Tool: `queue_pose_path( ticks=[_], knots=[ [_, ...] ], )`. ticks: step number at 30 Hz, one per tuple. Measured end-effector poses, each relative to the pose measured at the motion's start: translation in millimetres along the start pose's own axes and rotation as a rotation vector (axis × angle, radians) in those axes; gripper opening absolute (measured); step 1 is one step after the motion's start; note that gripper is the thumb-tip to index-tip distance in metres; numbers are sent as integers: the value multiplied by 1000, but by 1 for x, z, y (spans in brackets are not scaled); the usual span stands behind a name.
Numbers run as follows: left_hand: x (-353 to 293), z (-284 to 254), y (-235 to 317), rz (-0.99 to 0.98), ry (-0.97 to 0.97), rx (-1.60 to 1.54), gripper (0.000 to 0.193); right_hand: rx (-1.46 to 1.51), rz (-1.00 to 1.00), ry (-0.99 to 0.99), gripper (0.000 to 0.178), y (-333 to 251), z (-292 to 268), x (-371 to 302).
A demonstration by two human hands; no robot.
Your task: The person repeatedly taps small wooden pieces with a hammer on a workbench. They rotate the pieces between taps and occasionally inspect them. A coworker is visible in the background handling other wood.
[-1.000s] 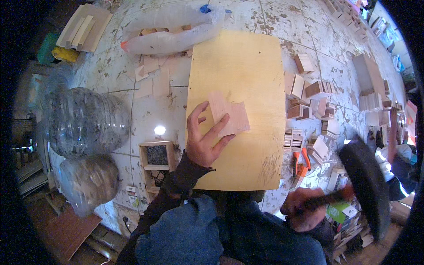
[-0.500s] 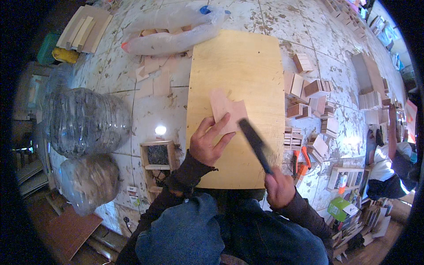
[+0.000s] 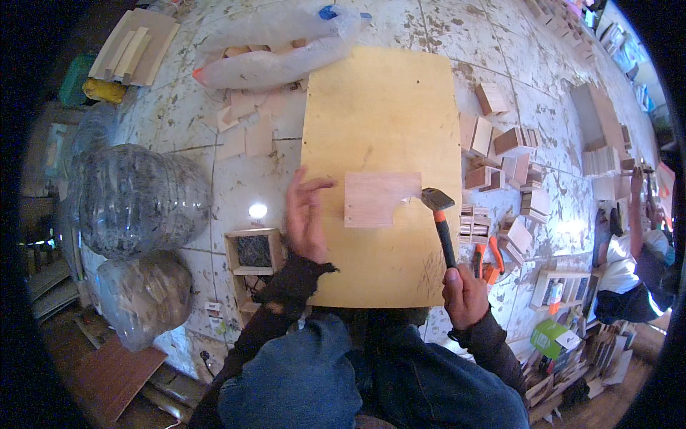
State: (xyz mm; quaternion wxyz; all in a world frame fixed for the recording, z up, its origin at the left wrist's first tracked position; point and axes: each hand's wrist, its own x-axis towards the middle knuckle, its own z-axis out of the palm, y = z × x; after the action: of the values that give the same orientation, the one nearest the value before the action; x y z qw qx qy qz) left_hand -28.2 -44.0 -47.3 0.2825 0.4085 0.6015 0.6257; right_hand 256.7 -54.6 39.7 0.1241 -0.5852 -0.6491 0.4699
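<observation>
A thin, pale wooden piece [image 3: 375, 196] with a jagged notch at its lower right lies flat on the yellowish board [image 3: 379, 107] before me. Small dark dots show near its left edge. My left hand [image 3: 307, 214] is just left of the piece, apart from it, fingers spread and holding nothing. In my right hand [image 3: 465, 293] is a hammer [image 3: 444, 232], gripped low on its black handle with an orange band. The hammer's dark metal head is by the right edge of the piece, over the board.
Small wooden boxes [image 3: 513, 143] and orange-handled pliers [image 3: 489, 261] are on the tiled floor at right. To the left stand a divided tray [image 3: 254, 250], stuffed plastic bags [image 3: 139, 200] and loose thin wood sheets [image 3: 246, 136]. Another person [image 3: 632, 268] sits at far right.
My left hand has let go of the wooden piece and moved left. The piece now lies squared to the board. The hammer has shifted right, and its head has turned.
</observation>
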Motion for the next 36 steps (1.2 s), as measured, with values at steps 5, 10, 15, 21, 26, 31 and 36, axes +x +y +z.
queue_pose_path(
  ticks=[5, 10, 15, 21, 26, 31, 36],
  knots=[
    [-29, -108, -41, -297, 274, 761, 29, 24, 37, -48, 35, 6, -4, 0],
    [-73, -181, -87, -584, -225, 1408, 15, 61, -31, -31, 35, 1, -5, 8],
    [-83, -189, -101, -532, -113, 1237, 21, 95, 20, -7, 37, -5, -10, 14],
    [-78, -191, -90, -440, -282, 1287, 22, 181, 61, 19, 40, -2, -13, 5],
    [-70, -192, -85, -369, -241, 1300, 28, 95, 55, -50, 37, 0, -14, -4],
    [-63, -184, -61, -215, -128, 1294, 21, 8, -46, -99, 35, -6, -15, 6],
    [-22, -129, 9, -265, -200, 712, 13, 69, -6, -79, 36, -15, -15, 13]
  ],
)
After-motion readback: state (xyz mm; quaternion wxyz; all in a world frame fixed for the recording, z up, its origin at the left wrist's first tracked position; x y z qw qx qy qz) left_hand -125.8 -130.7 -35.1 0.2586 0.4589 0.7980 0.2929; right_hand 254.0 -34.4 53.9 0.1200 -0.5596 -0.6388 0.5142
